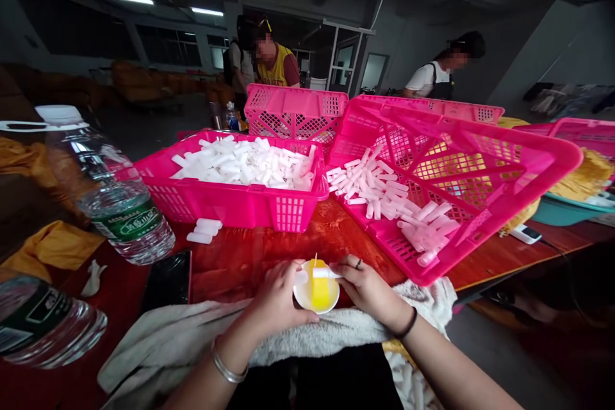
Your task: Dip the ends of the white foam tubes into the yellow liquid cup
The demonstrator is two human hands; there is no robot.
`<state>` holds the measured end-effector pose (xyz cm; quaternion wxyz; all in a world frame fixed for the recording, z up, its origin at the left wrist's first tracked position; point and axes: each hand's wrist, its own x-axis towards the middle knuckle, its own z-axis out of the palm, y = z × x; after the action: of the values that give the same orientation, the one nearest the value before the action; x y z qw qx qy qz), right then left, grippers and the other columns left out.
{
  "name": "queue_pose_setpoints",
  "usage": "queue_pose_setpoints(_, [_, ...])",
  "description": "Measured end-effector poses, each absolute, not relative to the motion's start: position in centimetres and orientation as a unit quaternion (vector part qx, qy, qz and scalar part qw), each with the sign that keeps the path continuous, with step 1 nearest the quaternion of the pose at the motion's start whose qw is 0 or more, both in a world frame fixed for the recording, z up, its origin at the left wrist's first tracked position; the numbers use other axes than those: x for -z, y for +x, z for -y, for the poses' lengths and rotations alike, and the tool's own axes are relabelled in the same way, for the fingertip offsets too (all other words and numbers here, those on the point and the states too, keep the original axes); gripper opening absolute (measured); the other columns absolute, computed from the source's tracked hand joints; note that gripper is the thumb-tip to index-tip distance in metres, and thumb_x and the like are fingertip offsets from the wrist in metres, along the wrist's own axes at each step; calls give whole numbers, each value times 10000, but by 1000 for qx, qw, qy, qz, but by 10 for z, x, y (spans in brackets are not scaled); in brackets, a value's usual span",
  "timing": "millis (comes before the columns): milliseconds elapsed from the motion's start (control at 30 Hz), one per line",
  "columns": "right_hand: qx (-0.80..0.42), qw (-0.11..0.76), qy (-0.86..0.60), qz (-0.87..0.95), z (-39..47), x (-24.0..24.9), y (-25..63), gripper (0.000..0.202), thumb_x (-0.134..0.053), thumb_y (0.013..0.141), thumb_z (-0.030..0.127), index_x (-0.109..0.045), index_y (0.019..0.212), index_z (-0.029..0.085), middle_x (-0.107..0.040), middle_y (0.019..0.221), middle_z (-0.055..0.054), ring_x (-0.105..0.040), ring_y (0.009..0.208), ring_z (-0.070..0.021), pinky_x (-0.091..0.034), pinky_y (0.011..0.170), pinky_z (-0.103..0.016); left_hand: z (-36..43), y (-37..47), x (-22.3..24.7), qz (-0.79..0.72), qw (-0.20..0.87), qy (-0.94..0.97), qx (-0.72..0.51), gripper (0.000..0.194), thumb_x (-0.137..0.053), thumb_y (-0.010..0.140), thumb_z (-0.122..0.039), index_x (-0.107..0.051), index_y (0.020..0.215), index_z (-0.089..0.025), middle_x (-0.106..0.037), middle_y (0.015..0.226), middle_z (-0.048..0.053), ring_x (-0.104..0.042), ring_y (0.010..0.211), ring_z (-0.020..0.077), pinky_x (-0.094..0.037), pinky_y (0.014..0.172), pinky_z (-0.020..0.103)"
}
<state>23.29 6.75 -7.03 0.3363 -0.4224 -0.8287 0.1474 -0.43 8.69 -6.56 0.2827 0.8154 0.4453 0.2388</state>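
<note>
My left hand (283, 298) is wrapped round the side of a small white bowl (298, 301), with a short white tube (300, 277) between its fingers. Inside the bowl is a bright yellow piece (319, 295), and a thin stick (316, 259) stands up at its back. My right hand (361, 282) pinches another white tube (324, 273), held level over the yellow piece. A grey-white towel (327, 338) lies under my wrists along the table's near edge.
A pink basket (230, 202) full of white tubes stands behind; a tilted pink basket (480, 205) with more tubes is at right. Large water bottles (129, 221) and a dark phone (167, 278) are left. Several loose tubes (205, 229) lie between. People (276, 67) stand beyond.
</note>
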Motion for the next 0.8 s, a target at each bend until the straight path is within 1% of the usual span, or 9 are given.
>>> queue_pose_setpoints(67, [-151, 337, -411, 834, -68, 68, 232, 235, -445, 948, 161, -655, 1052, 190, -605, 942, -98, -596, 850, -206, -527, 743, -341, -87, -5, 67, -437, 288, 816, -245, 874, -911, 469, -281, -457, 1215, -236, -525, 1290, 124, -491, 1186, 349, -372, 1032, 518])
queue_pose_setpoints(133, [-198, 356, -404, 819, -67, 66, 233, 182, -485, 938, 196, -655, 1004, 189, -602, 937, -86, -594, 870, -204, -523, 765, -339, -88, -6, 69, -433, 289, 815, -253, 882, -910, 475, -272, -444, 1223, -238, -521, 1297, 121, -487, 1192, 346, -369, 1037, 513])
queue_pose_setpoints(233, [-342, 384, -427, 744, -65, 67, 234, 250, -533, 937, 324, -600, 1130, 180, -632, 931, -66, -617, 828, -193, -543, 737, -334, -88, -6, 69, -438, 289, 813, -254, 878, -914, 477, -258, -441, 1216, -228, -527, 1284, 121, -484, 1194, 337, -379, 1030, 496])
queue_pose_setpoints(300, [-374, 386, -453, 711, -62, 69, 233, 295, -516, 949, 372, -595, 1151, 171, -644, 898, -63, -626, 792, -191, -549, 716, -336, -88, -6, 68, -437, 287, 815, -250, 867, -917, 475, -257, -449, 1205, -224, -538, 1269, 121, -482, 1194, 336, -380, 1028, 494])
queue_pose_setpoints(433, [-249, 392, -407, 787, -54, 71, 230, 188, -498, 955, 276, -656, 992, 181, -590, 1018, -104, -588, 951, -216, -506, 827, -359, -87, -5, 64, -434, 288, 817, -248, 864, -920, 475, -259, -460, 1205, -211, -541, 1270, 130, -482, 1195, 339, -375, 1032, 500])
queue_pose_setpoints(500, [-259, 394, -394, 789, -51, 70, 228, 162, -515, 946, 279, -624, 1023, 186, -571, 1027, -102, -580, 945, -211, -512, 798, -344, -87, -5, 64, -432, 292, 814, -255, 863, -920, 473, -249, -464, 1204, -210, -538, 1274, 131, -487, 1194, 337, -377, 1032, 498])
queue_pose_setpoints(633, [-346, 389, -458, 720, -45, 66, 222, 217, -520, 946, 347, -566, 1073, 177, -607, 909, -75, -610, 817, -200, -534, 709, -326, -87, -6, 68, -436, 301, 808, -258, 838, -909, 474, -242, -480, 1193, -218, -538, 1269, 126, -486, 1195, 344, -383, 1024, 504])
queue_pose_setpoints(733, [-261, 380, -451, 764, -41, 64, 218, 146, -494, 948, 269, -611, 933, 183, -588, 954, -101, -589, 865, -212, -510, 760, -351, -87, -7, 71, -439, 299, 809, -253, 829, -905, 484, -258, -481, 1195, -218, -540, 1258, 125, -490, 1187, 346, -385, 1020, 506])
queue_pose_setpoints(800, [-236, 391, -429, 780, -39, 65, 216, 115, -506, 934, 243, -606, 912, 191, -566, 993, -106, -571, 899, -216, -503, 776, -355, -87, -7, 72, -438, 297, 811, -251, 831, -905, 488, -263, -477, 1199, -218, -543, 1252, 122, -494, 1184, 344, -387, 1021, 507])
